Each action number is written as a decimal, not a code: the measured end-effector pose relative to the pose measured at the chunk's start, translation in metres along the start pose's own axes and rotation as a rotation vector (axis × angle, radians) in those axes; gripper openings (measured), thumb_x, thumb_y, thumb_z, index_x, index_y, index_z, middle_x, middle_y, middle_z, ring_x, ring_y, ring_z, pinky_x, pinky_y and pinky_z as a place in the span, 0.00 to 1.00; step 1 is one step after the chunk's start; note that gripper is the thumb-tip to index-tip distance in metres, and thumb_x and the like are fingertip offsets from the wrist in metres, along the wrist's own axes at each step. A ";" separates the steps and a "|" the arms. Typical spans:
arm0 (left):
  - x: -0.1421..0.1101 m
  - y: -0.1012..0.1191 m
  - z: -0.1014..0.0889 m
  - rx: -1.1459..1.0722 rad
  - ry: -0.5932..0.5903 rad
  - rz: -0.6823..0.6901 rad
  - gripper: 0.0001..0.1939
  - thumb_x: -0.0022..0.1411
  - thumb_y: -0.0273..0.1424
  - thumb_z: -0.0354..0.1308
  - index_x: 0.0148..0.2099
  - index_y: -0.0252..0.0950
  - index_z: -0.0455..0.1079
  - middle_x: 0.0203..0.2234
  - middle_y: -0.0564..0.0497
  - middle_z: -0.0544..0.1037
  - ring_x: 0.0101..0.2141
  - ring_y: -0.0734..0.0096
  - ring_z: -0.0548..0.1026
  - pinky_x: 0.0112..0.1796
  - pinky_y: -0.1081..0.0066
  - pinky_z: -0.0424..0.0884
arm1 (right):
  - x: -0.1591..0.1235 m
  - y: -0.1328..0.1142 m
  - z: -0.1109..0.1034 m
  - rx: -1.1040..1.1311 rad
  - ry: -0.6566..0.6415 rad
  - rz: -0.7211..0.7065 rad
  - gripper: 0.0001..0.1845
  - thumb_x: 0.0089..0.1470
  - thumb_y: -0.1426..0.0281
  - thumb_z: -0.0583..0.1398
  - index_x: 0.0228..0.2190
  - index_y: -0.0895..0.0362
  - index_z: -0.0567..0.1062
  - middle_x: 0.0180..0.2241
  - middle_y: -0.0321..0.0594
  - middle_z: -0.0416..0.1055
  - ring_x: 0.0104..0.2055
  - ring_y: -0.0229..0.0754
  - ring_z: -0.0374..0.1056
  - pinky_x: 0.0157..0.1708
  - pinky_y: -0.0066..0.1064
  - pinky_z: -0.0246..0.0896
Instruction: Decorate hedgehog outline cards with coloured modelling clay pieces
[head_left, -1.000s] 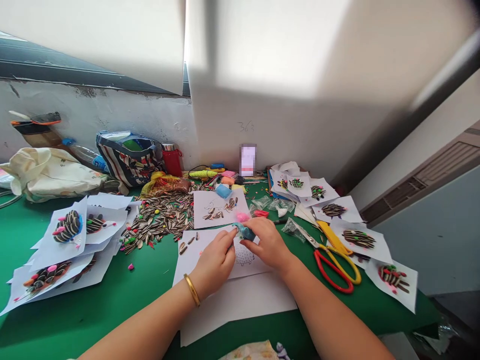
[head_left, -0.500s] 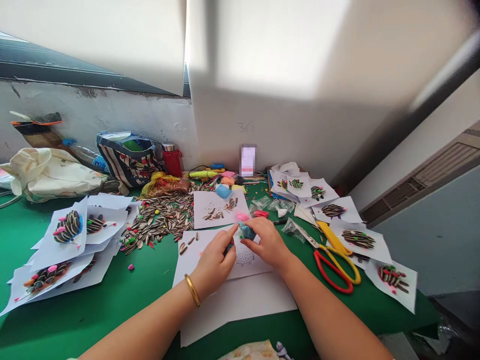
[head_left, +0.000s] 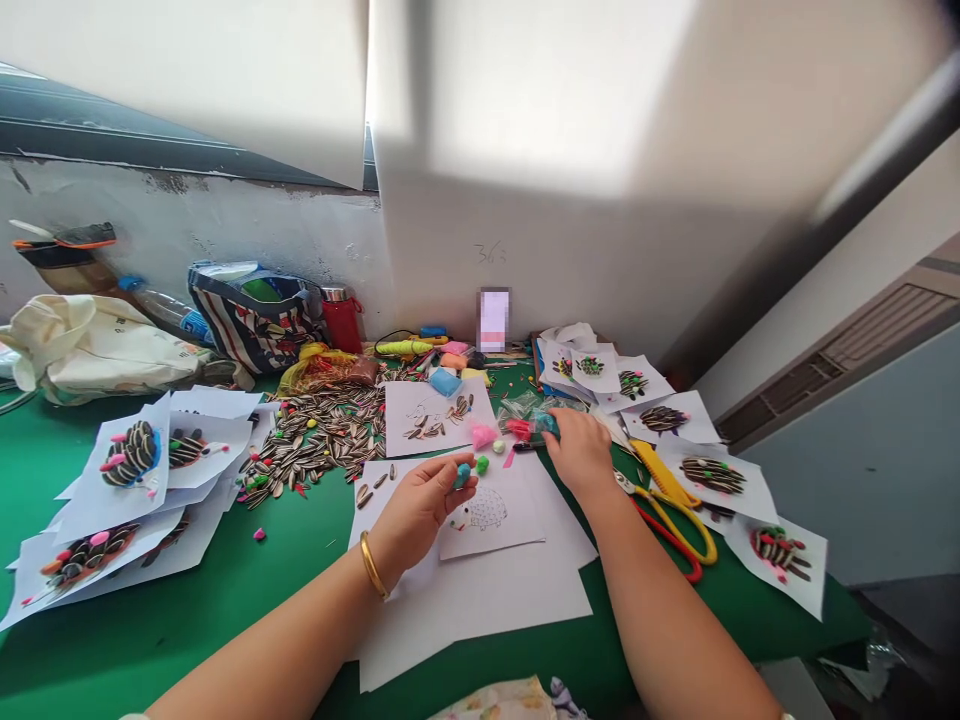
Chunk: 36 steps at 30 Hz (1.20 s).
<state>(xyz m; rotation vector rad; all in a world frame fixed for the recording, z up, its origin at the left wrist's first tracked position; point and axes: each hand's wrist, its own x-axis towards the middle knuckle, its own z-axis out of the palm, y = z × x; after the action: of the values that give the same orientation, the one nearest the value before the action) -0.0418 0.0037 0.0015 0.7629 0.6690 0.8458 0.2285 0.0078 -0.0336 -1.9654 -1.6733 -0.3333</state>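
My left hand (head_left: pixel 420 508) pinches a small blue clay ball (head_left: pixel 463 473) between thumb and fingertips, just above a white sheet with a hedgehog outline (head_left: pixel 487 510). A green clay bit (head_left: pixel 481 464) lies beside it on the paper. My right hand (head_left: pixel 579 450) reaches to the right and grips a teal clay lump in a clear bag (head_left: pixel 541 424) among other small plastic bags. A gold bangle (head_left: pixel 370 565) circles my left wrist.
A heap of sunflower seeds (head_left: pixel 319 432) lies on the green table (head_left: pixel 225 590). Finished seed pictures are stacked left (head_left: pixel 135 455) and right (head_left: pixel 712 475). Yellow-and-red scissors (head_left: pixel 675 520) lie by my right wrist. Bags and a red flask (head_left: pixel 343 318) stand against the wall.
My hands have separated. The right hand moved right and back with the teal clay to the plastic bags, while the left kept a small blue piece above the hedgehog sheet.
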 end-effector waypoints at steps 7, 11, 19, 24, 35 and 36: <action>-0.001 0.004 0.000 -0.152 -0.047 -0.071 0.15 0.57 0.27 0.67 0.48 0.34 0.76 0.40 0.47 0.81 0.40 0.73 0.78 0.46 0.73 0.74 | 0.001 -0.004 0.001 0.102 0.092 -0.025 0.19 0.58 0.69 0.57 0.51 0.57 0.72 0.53 0.53 0.70 0.56 0.59 0.61 0.54 0.58 0.52; 0.001 0.001 -0.002 -0.125 0.028 -0.048 0.12 0.52 0.27 0.71 0.40 0.33 0.77 0.32 0.49 0.81 0.34 0.75 0.78 0.42 0.74 0.75 | -0.007 -0.043 -0.018 0.409 0.047 -0.225 0.16 0.62 0.66 0.54 0.50 0.54 0.73 0.50 0.47 0.72 0.54 0.51 0.64 0.55 0.48 0.58; 0.001 -0.003 0.000 -0.077 0.012 0.038 0.15 0.52 0.30 0.71 0.43 0.35 0.77 0.37 0.48 0.80 0.36 0.73 0.77 0.38 0.74 0.74 | -0.033 -0.103 -0.028 0.637 -0.134 -0.338 0.20 0.55 0.59 0.65 0.48 0.52 0.74 0.45 0.44 0.74 0.48 0.51 0.66 0.49 0.44 0.62; 0.001 -0.003 -0.002 -0.007 0.006 0.027 0.17 0.57 0.38 0.67 0.47 0.37 0.76 0.43 0.47 0.80 0.38 0.70 0.78 0.44 0.67 0.74 | -0.031 -0.100 -0.023 0.744 -0.149 -0.299 0.11 0.60 0.62 0.61 0.43 0.52 0.75 0.38 0.41 0.75 0.43 0.47 0.68 0.45 0.41 0.63; 0.003 -0.002 -0.001 0.116 0.020 0.128 0.20 0.53 0.37 0.69 0.48 0.36 0.77 0.46 0.43 0.80 0.43 0.63 0.78 0.46 0.64 0.73 | -0.028 -0.102 -0.032 0.767 -0.256 -0.239 0.14 0.58 0.62 0.62 0.45 0.51 0.75 0.42 0.41 0.76 0.43 0.46 0.71 0.43 0.39 0.66; 0.003 -0.002 0.000 0.099 0.030 0.144 0.20 0.53 0.36 0.69 0.48 0.36 0.77 0.46 0.43 0.81 0.44 0.62 0.78 0.47 0.63 0.73 | -0.027 -0.104 -0.034 0.774 -0.279 -0.214 0.14 0.58 0.63 0.62 0.46 0.51 0.74 0.43 0.41 0.76 0.43 0.45 0.71 0.42 0.38 0.66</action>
<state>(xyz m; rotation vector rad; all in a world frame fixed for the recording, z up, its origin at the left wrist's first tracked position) -0.0400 0.0054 -0.0009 0.8972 0.6932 0.9618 0.1278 -0.0238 0.0051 -1.2925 -1.8114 0.4794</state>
